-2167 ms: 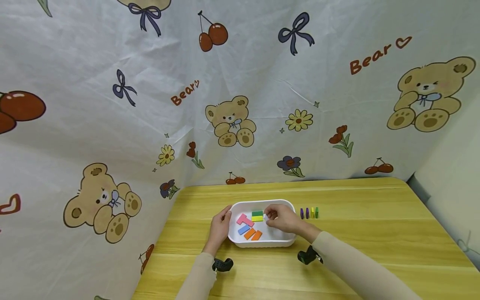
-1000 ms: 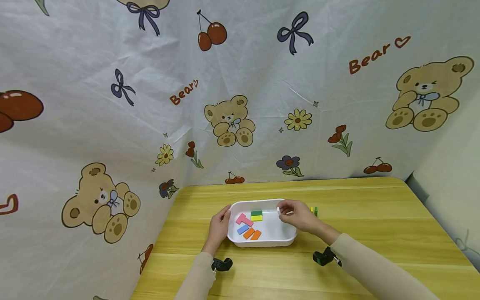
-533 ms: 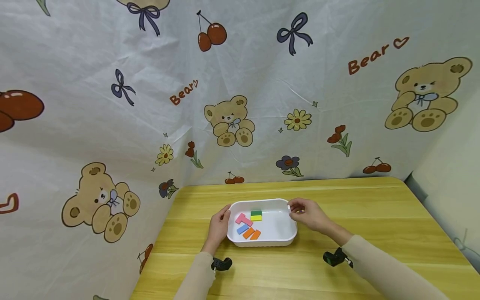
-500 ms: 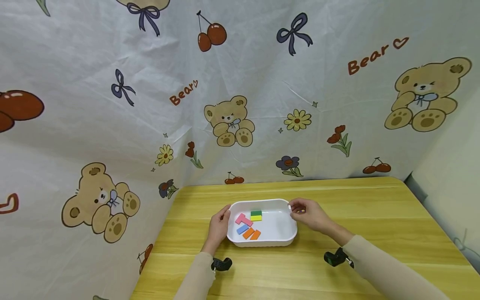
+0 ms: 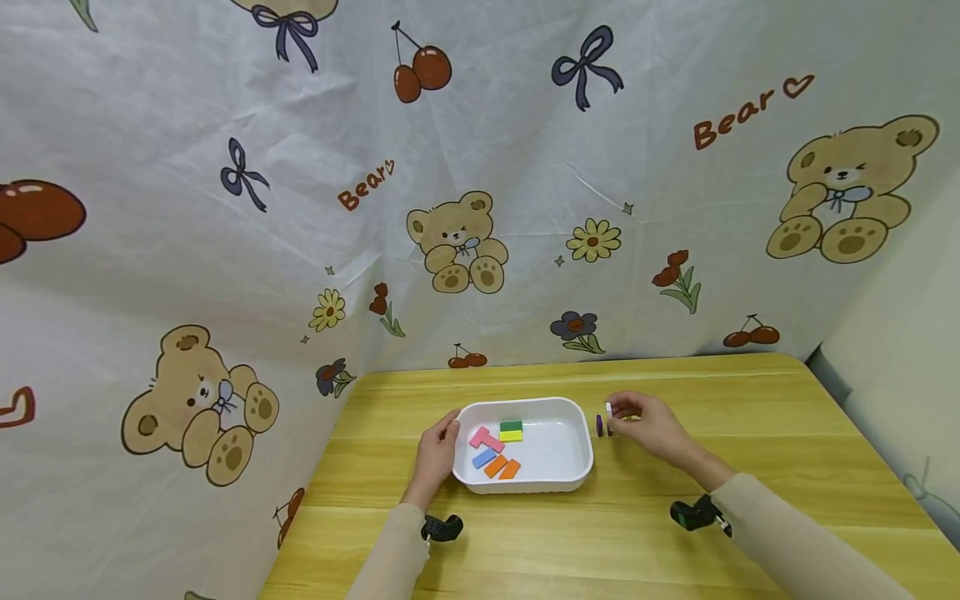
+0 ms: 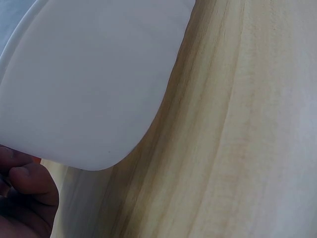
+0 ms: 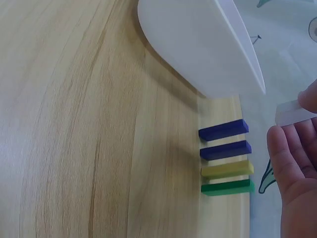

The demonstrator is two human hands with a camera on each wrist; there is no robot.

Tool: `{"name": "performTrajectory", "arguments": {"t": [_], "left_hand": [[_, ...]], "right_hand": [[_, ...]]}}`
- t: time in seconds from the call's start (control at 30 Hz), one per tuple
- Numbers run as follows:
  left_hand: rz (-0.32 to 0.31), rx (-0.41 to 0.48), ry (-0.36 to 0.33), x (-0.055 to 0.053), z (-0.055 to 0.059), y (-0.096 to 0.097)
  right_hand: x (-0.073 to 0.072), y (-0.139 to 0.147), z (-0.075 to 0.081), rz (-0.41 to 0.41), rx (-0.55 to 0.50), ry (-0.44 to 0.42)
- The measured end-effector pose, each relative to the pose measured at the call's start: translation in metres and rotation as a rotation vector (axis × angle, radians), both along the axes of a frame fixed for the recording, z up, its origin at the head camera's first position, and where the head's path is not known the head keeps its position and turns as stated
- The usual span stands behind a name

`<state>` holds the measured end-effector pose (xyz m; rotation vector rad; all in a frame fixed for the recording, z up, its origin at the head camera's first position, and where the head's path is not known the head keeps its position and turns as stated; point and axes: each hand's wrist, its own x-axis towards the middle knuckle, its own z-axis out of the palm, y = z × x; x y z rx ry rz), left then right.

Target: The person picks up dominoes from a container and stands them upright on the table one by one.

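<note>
My left hand (image 5: 435,450) grips the left end of a white plastic tray (image 5: 582,481). Inside the tray lie two pink blocks (image 5: 491,443), a blue block (image 5: 484,458), two orange blocks (image 5: 496,466), a green block (image 5: 512,425) and a yellow block (image 5: 511,436). Between right thumb and fingers, my right hand (image 5: 660,429) pinches a small white domino-like block (image 7: 292,113), raised over the table right of the tray. Under it stands a row on edge: two purple blocks (image 7: 224,130), one yellow block (image 7: 228,169) and one green block (image 7: 228,187); the hand partly covers them in the head view.
A wooden table (image 5: 525,542) carries everything. Behind it and to the left hangs a white cloth (image 5: 525,167) printed with bears, flowers and cherries. A black wrist device (image 5: 442,528) is strapped at each forearm.
My right hand has carried the white block from inside the tray, over its right rim, to the standing row of blocks. My left hand has stayed at the tray's left end.
</note>
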<state>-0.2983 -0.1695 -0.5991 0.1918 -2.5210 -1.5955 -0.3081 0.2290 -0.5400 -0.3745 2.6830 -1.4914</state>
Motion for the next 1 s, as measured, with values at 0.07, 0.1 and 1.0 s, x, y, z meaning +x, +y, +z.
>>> {"name": "performTrajectory", "arguments": {"t": [0.07, 0.1, 1.0], "left_hand": [[0.000, -0.003, -0.001, 0.000, 0.000, 0.000], [-0.001, -0.006, 0.000, 0.000, -0.001, 0.000], [-0.005, 0.005, 0.004, 0.001, 0.000, -0.001]], "right_hand": [[0.000, 0.004, -0.001, -0.006, 0.009, 0.008], [0.000, 0.006, -0.002, -0.011, 0.014, 0.010], [-0.012, 0.046, -0.027, -0.078, 0.084, 0.006]]}}
